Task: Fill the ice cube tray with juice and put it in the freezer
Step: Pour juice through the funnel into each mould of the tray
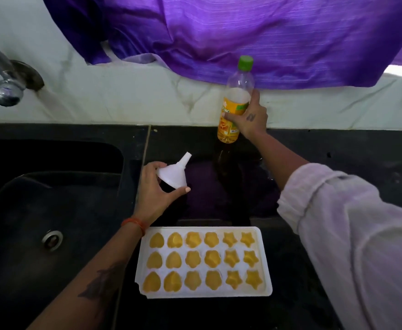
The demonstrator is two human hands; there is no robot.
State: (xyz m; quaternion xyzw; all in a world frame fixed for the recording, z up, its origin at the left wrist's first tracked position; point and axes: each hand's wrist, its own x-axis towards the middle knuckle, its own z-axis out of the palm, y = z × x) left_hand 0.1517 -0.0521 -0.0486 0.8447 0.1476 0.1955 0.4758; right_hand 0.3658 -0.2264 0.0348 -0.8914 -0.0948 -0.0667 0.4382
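A white ice cube tray [262, 263] lies on the black counter near me. Its heart, flower and star cells hold orange-yellow juice. Beyond the tray, my left hand [153, 192] grips a white plastic funnel [175, 173], spout pointing up and away. At the back of the counter my right hand [252, 117] is wrapped around a juice bottle [234, 101] with a green cap and yellow label. The bottle stands upright against the wall, capped, about half full.
A black sink [52, 198] with a metal drain lies to the left, a chrome tap [2, 79] above it. Purple cloth [219, 32] hangs over the white marble backsplash. The dark counter [338, 148] stretches right behind my white sleeve.
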